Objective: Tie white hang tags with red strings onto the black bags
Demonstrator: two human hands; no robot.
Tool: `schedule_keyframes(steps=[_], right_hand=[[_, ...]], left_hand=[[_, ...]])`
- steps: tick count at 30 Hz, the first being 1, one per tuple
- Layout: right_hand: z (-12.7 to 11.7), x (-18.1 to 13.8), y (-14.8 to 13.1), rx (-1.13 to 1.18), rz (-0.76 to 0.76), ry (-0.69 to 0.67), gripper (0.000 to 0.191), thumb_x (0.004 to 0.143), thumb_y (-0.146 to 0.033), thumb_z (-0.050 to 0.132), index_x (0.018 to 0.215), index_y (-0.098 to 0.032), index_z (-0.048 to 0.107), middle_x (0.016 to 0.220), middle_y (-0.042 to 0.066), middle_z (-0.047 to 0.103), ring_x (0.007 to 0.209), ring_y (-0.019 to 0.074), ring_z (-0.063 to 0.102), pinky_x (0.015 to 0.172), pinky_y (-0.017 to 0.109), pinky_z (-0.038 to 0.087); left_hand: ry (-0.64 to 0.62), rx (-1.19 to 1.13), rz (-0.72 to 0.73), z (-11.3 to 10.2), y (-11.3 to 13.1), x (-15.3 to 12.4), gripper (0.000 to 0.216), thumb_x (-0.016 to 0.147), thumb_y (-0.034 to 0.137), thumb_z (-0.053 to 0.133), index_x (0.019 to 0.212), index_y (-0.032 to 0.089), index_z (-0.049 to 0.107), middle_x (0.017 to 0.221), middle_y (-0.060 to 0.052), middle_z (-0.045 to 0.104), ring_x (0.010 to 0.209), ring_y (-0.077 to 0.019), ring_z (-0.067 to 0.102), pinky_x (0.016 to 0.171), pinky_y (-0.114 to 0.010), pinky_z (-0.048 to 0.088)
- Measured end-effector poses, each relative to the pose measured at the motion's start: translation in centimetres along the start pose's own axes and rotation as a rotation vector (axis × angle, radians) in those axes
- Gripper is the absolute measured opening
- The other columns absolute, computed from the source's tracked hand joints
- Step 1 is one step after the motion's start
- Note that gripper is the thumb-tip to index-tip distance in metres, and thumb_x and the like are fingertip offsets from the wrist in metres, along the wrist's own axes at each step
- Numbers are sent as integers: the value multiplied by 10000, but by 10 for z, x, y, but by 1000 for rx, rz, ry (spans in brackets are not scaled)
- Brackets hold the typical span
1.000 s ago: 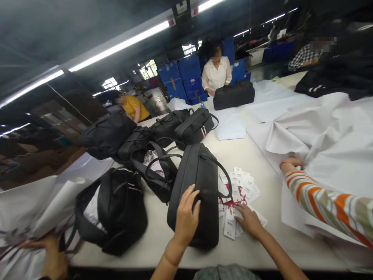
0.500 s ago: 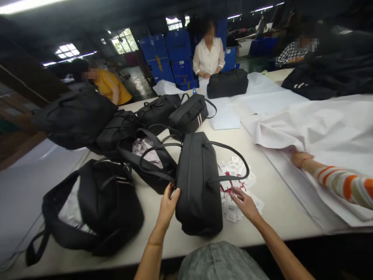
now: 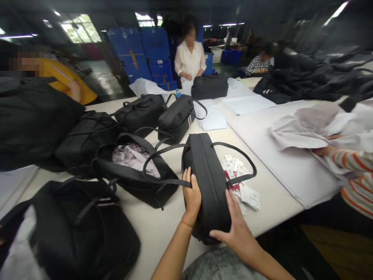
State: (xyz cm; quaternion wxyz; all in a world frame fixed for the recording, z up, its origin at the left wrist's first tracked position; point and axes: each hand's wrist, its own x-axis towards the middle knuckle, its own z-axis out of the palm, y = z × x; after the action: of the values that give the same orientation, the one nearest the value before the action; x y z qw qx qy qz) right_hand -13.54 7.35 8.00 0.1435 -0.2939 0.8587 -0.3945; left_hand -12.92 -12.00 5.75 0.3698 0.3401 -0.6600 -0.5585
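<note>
We are holding a black bag (image 3: 208, 175) that is lying lengthwise at the near edge of a pale table (image 3: 163, 229), its two strap handles looping out to either side. Our left hand (image 3: 192, 194) is pressing against the bag's left side, fingers curled onto its top. Our right hand (image 3: 236, 229) is cupping the near right end, fingers wrapping over the fabric. A heap of white tags (image 3: 243, 186) is lying just to the right of the bag, partly under one handle. To the left, an open bag (image 3: 134, 171) stuffed with paper is touching the other handle. On the right, a co-worker's striped sleeve (image 3: 355, 171) is reaching into crumpled white paper (image 3: 294, 132). Across the table, a person in a white shirt (image 3: 189, 58) is standing behind a far bag (image 3: 210, 86).
</note>
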Motion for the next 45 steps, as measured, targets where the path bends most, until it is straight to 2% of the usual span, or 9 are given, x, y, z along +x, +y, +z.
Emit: schedule_keyframes(steps=[4, 9, 11, 16, 21, 28, 35, 40, 45], right_hand=[[11, 7, 2, -21, 32, 129, 1209, 621, -307, 828, 1549, -310, 53, 1594, 71, 211, 1465, 317, 221, 1202, 520, 236], [-16, 23, 29, 88, 54, 147, 1131, 613, -362, 841, 1535, -261, 195, 1542, 88, 345, 1435, 301, 302, 1204, 500, 248], [-26, 32, 39, 126, 40, 134, 993, 629, -415, 824, 1484, -236, 352, 1521, 92, 378, 1422, 308, 325, 1203, 493, 255], [-41, 48, 52, 226, 0, 72, 900, 660, -518, 786, 1437, -226, 438, 1496, 83, 418, 1395, 301, 373, 1150, 470, 373], [-48, 56, 65, 238, 13, 79, 850, 710, -550, 739, 1437, -220, 448, 1481, 78, 449, 1381, 319, 397, 1138, 484, 392], [-64, 47, 67, 184, -17, 135, 761, 790, -611, 635, 1432, -244, 451, 1463, 72, 472, 1371, 331, 408, 1159, 523, 341], [-47, 48, 31, -159, -170, 383, 1040, 689, -619, 697, 1521, -179, 255, 1531, 178, 290, 1407, 421, 273, 1130, 641, 273], [-117, 100, 19, -18, -207, 181, 954, 695, -552, 734, 1492, -211, 335, 1435, 137, 430, 1348, 339, 399, 1137, 527, 346], [-228, 155, 3, 33, -606, -24, 793, 724, -458, 784, 1426, -276, 462, 1420, 63, 484, 1335, 285, 436, 1173, 464, 311]], left_hand=[[-117, -31, 84, -20, 1, 7, 444, 955, 402, 478, 1355, 215, 529, 1494, -93, 420, 1417, -260, 323, 1213, -435, 202], [-591, -318, 53, -72, 15, 45, 361, 829, 348, 698, 1152, 186, 689, 1389, -126, 545, 1338, -321, 442, 1143, -477, 341], [-550, -473, 15, -80, 31, 58, 293, 835, 343, 693, 1054, 151, 721, 1330, -150, 592, 1296, -325, 490, 1127, -472, 364], [-635, -543, 35, -70, 79, 76, 485, 844, 348, 707, 1262, 134, 586, 1163, -159, 685, 1071, -284, 650, 1004, -457, 471], [-542, -350, 195, -53, 116, 58, 348, 932, 326, 594, 1203, 108, 578, 990, -127, 737, 918, -215, 692, 883, -348, 532], [-388, 43, 604, 10, 141, -11, 215, 985, 280, 500, 1078, 167, 658, 980, -84, 743, 915, -201, 709, 827, -294, 558], [-131, 120, 765, 30, 176, -12, 182, 973, 197, 503, 1016, 141, 670, 890, -96, 743, 798, -195, 713, 718, -273, 560], [-223, -10, 758, 42, 232, 0, 132, 933, 190, 581, 943, 133, 699, 799, -59, 740, 718, -157, 708, 674, -217, 548], [-289, -35, 865, 49, 307, 3, 86, 873, 156, 644, 891, 131, 724, 728, -19, 721, 683, -154, 699, 670, -224, 571]])
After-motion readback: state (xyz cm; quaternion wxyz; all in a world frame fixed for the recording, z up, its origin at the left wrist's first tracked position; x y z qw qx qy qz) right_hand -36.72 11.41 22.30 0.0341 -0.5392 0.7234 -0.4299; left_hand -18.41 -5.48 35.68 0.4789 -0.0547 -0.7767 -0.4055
